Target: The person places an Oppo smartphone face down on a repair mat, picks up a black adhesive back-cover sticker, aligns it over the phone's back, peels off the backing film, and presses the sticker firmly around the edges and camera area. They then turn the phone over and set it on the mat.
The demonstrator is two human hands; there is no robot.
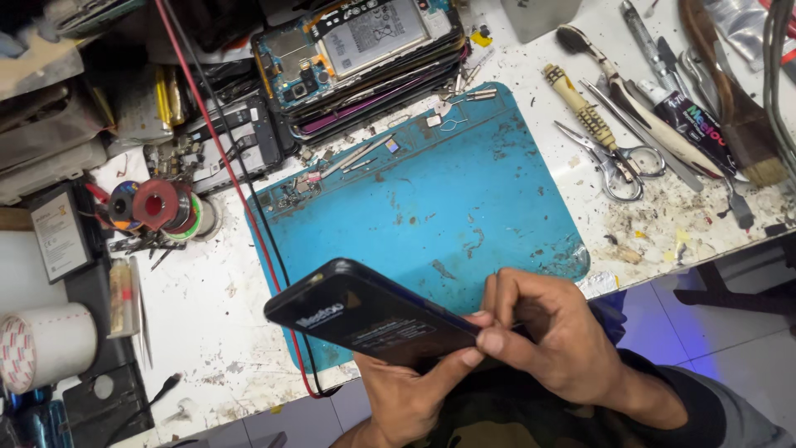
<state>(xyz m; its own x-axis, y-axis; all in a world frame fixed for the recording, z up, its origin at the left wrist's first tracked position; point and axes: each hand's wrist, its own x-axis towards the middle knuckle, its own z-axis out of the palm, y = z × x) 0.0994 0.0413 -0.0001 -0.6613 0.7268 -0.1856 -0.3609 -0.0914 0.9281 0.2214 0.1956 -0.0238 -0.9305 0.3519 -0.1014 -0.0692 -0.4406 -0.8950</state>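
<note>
left hand (pixel 406 390) grips a dark phone (pixel 369 315) from beneath; right hand (pixel 551 336) pinches a thin pin at its edge, blue mat (pixel 431 207) just beyond both.

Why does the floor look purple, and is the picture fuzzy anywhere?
In the head view, bluish-purple light tints the floor at the lower right; the blue mat is evenly lit and sharp; the black phone shows slight glare along its edge; the hands look slightly soft.
</note>
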